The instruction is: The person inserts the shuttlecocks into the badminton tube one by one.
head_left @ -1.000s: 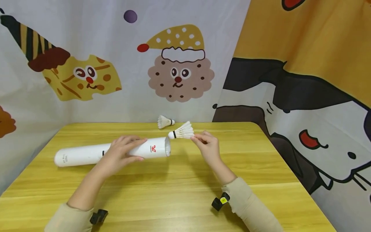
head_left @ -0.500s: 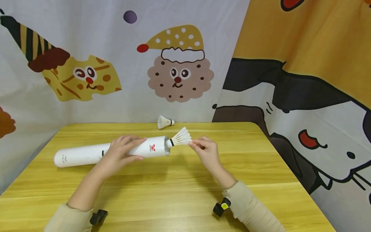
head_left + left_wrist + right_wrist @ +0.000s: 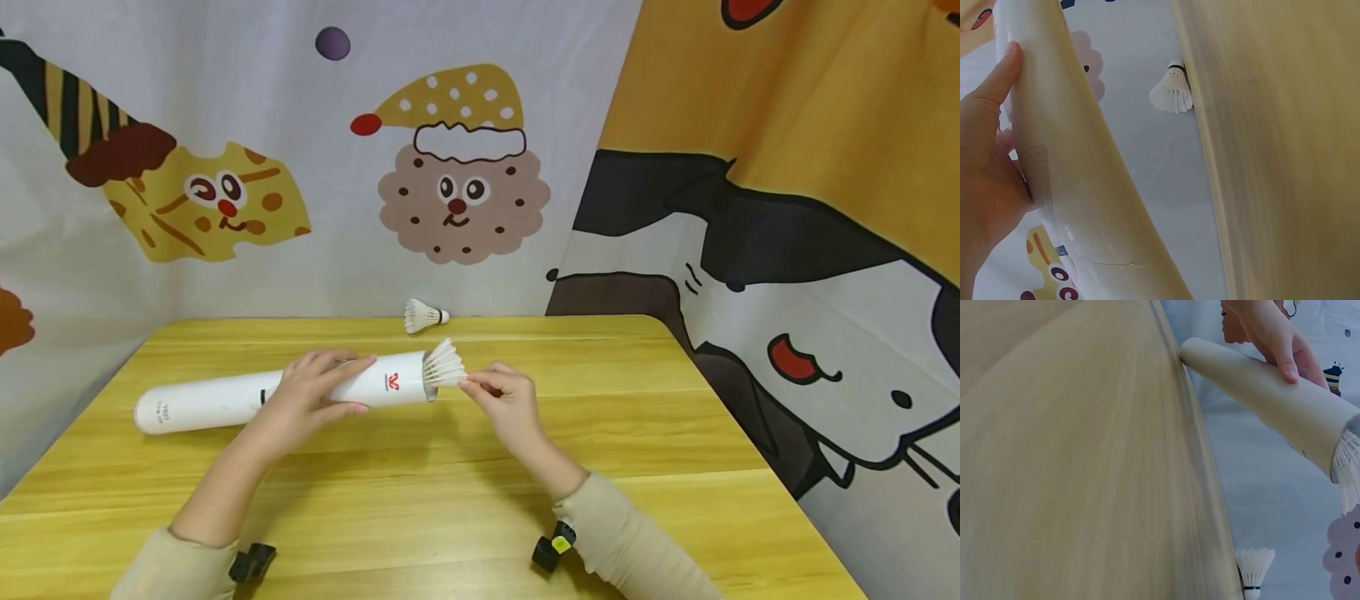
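Observation:
A long white shuttlecock tube (image 3: pixel 213 402) lies tilted slightly across the table, its open end to the right. My left hand (image 3: pixel 303 404) grips it near the middle, fingers over the top and thumb along the near side. At the open mouth, a white feather shuttlecock (image 3: pixel 446 365) sits partly inside, cork end hidden in the tube and feathers sticking out. Thumb and fingertips of my right hand (image 3: pixel 506 400) pinch the feather edge. In the right wrist view, feathers of this shuttlecock (image 3: pixel 1350 464) show at the tube's mouth (image 3: pixel 1337 456).
A second shuttlecock (image 3: pixel 424 317) lies on its side near the back edge of the yellow wooden table (image 3: pixel 420 517), behind the tube's mouth. A printed curtain (image 3: pixel 300 108) hangs right behind the table.
My right hand has moved left, carrying the shuttlecock from outside the tube's mouth to partly inside, cork first. The left hand keeps its grip on the tube, which stays nearly still.

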A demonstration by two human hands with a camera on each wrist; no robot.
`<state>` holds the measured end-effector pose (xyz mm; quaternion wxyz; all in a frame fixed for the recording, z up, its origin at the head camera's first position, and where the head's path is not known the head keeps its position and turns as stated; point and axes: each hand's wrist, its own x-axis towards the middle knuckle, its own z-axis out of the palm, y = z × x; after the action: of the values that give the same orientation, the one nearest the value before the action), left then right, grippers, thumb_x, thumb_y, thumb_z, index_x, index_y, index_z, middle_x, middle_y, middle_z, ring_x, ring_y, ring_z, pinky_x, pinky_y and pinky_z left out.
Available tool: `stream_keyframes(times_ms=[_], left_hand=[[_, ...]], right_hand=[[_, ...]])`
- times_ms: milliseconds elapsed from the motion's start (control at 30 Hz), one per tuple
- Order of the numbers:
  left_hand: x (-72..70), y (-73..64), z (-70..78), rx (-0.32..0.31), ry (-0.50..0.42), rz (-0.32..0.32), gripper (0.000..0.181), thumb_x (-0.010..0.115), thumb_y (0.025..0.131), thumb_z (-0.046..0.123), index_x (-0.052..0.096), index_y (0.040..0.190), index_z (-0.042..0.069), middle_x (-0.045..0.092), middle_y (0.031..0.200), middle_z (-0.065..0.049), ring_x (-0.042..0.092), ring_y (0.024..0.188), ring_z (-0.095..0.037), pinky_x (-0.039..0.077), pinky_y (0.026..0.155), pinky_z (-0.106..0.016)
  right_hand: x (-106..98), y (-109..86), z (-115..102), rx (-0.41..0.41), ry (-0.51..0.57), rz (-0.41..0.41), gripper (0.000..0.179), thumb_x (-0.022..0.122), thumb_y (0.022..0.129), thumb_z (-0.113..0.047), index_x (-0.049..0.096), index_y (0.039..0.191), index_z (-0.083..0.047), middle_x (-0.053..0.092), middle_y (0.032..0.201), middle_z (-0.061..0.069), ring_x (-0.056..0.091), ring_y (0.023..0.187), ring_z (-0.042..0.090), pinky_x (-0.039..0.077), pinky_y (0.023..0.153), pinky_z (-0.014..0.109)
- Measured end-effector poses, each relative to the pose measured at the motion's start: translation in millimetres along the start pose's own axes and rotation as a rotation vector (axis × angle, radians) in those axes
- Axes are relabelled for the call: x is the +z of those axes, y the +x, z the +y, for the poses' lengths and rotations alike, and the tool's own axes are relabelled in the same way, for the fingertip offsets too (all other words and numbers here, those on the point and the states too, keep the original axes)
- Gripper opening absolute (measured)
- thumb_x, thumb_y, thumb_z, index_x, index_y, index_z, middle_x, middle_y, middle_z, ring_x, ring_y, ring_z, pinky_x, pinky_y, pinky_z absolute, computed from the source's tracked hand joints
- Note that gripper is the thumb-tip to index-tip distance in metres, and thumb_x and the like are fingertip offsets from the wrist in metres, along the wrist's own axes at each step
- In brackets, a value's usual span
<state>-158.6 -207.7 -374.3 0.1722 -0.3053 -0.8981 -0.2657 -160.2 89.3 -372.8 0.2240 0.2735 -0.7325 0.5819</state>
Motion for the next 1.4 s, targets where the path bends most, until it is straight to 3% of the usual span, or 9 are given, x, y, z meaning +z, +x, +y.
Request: stream_keyframes(times_ms=[400,800,1400], left_hand=[[-0.6,-1.0,-1.3,0.000,0.009,0.007,0.066,0.077,0.080,0.028,0.051,0.141,0.024,0.052,0.130,-0.008,0.041,0.121,-0.035,0.024,0.096,-0.058],[-2.2,-0.1,-0.1,0.009,0.020,0.030,0.067,0.080,0.078,0.024,0.053,0.139,0.021,0.052,0.128,-0.009,0.042,0.118,-0.035,0.025,0.096,-0.059],[-0.8,-1.6,-2.5,0.014,0.021,0.059,0.069,0.081,0.076,0.022,0.053,0.139,0.021,0.053,0.127,-0.011,0.042,0.117,-0.036,0.026,0.093,-0.058]], right_hand=[[22.7,-4.7,-6.4,-0.025,-0.047,-0.019,0.003,0.074,0.078,0.008,0.074,0.082,0.006,0.060,0.068,0.010,0.045,0.059,0.008,0.038,0.050,0.021],[28.2,-2.4,-6.5,-0.023,-0.034,-0.017,0.004,0.074,0.079,0.007,0.074,0.083,0.008,0.061,0.069,0.012,0.046,0.060,0.008,0.040,0.051,0.021],[34.9,12.6,-1.1,0.218,0.035,-0.174,0.008,0.071,0.083,0.004,0.073,0.088,0.009,0.064,0.074,0.013,0.048,0.061,0.007,0.042,0.055,0.019]])
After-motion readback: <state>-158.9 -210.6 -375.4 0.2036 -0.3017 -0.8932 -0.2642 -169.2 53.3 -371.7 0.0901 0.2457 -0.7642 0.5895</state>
